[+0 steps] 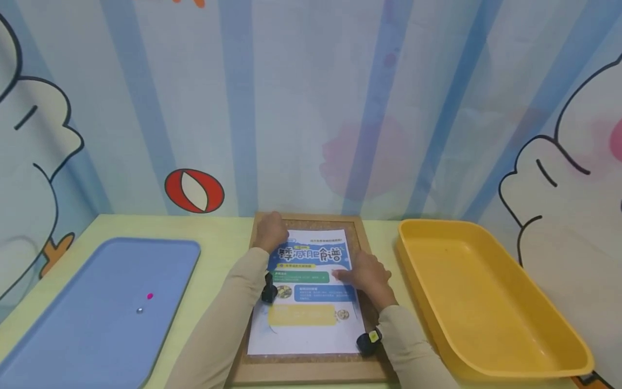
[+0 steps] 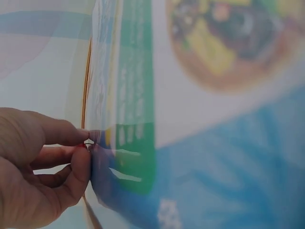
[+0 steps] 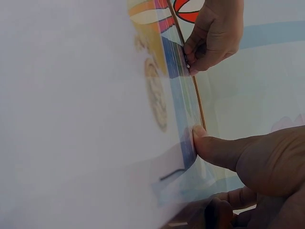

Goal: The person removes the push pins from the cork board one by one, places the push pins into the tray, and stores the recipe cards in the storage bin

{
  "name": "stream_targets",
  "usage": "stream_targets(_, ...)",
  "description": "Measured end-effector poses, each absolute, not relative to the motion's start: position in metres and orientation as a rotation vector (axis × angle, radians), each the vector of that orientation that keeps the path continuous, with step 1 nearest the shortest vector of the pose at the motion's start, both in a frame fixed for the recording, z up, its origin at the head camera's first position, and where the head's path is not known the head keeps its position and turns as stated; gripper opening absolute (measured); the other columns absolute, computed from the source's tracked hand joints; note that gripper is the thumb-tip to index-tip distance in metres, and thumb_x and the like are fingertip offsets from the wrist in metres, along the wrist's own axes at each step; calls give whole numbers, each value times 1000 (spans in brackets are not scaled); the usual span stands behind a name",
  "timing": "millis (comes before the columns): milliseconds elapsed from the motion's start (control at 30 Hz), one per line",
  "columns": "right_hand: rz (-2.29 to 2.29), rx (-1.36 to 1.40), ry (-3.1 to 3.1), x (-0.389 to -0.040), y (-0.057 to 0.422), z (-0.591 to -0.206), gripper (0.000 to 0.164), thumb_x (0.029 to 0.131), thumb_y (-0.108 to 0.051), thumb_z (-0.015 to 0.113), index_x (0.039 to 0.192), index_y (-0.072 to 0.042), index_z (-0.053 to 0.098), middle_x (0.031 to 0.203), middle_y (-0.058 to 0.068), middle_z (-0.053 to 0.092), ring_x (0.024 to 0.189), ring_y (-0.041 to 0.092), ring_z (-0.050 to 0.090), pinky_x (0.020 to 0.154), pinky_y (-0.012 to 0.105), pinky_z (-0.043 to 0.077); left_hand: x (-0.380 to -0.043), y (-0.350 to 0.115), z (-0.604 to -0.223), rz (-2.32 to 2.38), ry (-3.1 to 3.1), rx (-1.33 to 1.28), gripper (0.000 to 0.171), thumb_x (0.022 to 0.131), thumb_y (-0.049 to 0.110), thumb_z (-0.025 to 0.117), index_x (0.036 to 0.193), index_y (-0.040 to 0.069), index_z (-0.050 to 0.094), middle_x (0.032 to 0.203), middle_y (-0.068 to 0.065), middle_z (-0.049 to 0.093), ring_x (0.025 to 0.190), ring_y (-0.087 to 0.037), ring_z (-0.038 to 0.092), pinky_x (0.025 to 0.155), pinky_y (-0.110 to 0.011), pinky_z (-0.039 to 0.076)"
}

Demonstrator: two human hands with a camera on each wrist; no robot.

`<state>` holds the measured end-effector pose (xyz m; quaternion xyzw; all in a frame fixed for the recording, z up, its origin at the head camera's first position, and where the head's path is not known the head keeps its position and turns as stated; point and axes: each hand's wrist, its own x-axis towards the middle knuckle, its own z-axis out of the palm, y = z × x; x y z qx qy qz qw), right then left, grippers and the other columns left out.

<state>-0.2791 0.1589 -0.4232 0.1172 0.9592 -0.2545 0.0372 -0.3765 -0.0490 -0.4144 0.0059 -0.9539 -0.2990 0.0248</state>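
A printed paper sheet (image 1: 311, 340) lies on a wood-framed cork board (image 1: 311, 373). Close to the sheet's upper left corner, my left hand (image 1: 271, 232) pinches a small pushpin (image 2: 86, 145) between thumb and fingertips. Only a bit of red and a glint of metal show of it. My right hand (image 1: 366, 275) rests at the board's right side. Its extended thumb (image 3: 209, 143) presses on the paper, while the other fingers are partly hidden low in the right wrist view.
At the left lies a blue tray (image 1: 97, 329) with a pink pushpin (image 1: 150, 296) and a small silvery piece (image 1: 140, 310) on it. A deep yellow tray (image 1: 486, 302) stands at the right. Behind the table hangs a striped cartoon cloth (image 1: 301, 108).
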Motion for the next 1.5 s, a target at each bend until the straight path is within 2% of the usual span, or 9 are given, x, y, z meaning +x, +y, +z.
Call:
stream_targets(200, -789, 357, 2935, -279, 158, -424, 71, 80, -34, 84, 140, -10, 54, 95, 10, 70, 93, 33, 61, 95, 59, 35, -378, -51, -415, -974, -2940, 86, 9, 88, 6, 69, 89, -2, 67, 76, -7, 56, 69, -19, 50, 61, -30, 40)
stream_targets(333, -755, 371, 2934, -279, 158, -423, 65, 80, -35, 83, 134, -8, 58, 93, 10, 69, 90, 32, 61, 92, 57, 36, -379, -52, -417, -1017, -2933, 101, 11, 88, 7, 69, 80, 1, 66, 70, -5, 53, 65, -18, 50, 58, -29, 38)
stream_targets(467, -759, 380, 2937, -279, 158, -422, 70, 80, -35, 84, 139, -11, 55, 94, 9, 70, 91, 32, 61, 97, 59, 35, -381, -54, -417, -1076, -2914, 131, 23, 89, 9, 68, 68, 6, 59, 62, -2, 49, 60, -17, 49, 55, -29, 37)
stream_targets(600, -760, 380, 2936, -280, 159, -422, 75, 80, -35, 84, 144, -13, 50, 96, 10, 71, 94, 34, 61, 101, 62, 34, -381, -54, -416, -1089, -2915, 132, 30, 89, 9, 68, 62, 8, 54, 59, -1, 47, 59, -17, 48, 55, -28, 37)
stream_targets(800, -752, 385, 2925, -281, 158, -422, 72, 80, -35, 83, 141, -10, 53, 96, 10, 70, 94, 34, 61, 100, 62, 34, -380, -54, -412, -944, -2979, 2, 25, 87, 4, 67, 66, 6, 54, 64, -3, 47, 60, -16, 45, 54, -27, 36)
stream_targets(1067, -753, 394, 2926, -281, 159, -422, 71, 80, -35, 84, 140, -10, 54, 96, 11, 70, 93, 33, 61, 99, 61, 35, -378, -54, -412, -926, -3008, 1, 16, 86, 0, 66, 72, 3, 60, 67, -4, 50, 63, -17, 47, 55, -28, 37)
stream_targets(1233, -756, 403, 2915, -280, 159, -423, 65, 80, -34, 83, 133, -7, 58, 92, 11, 69, 91, 32, 61, 96, 60, 35, -379, -54, -416, -987, -3004, 3, 19, 86, 0, 67, 70, 5, 58, 66, -3, 50, 63, -17, 48, 55, -28, 37)
stream_targets(1500, -789, 396, 2923, -280, 159, -422, 71, 80, -35, 83, 140, -10, 54, 95, 11, 71, 95, 34, 61, 101, 62, 33, -383, -56, -416, -1041, -3007, -3, 28, 87, 0, 65, 65, 9, 50, 63, -2, 43, 59, -16, 44, 53, -27, 34)
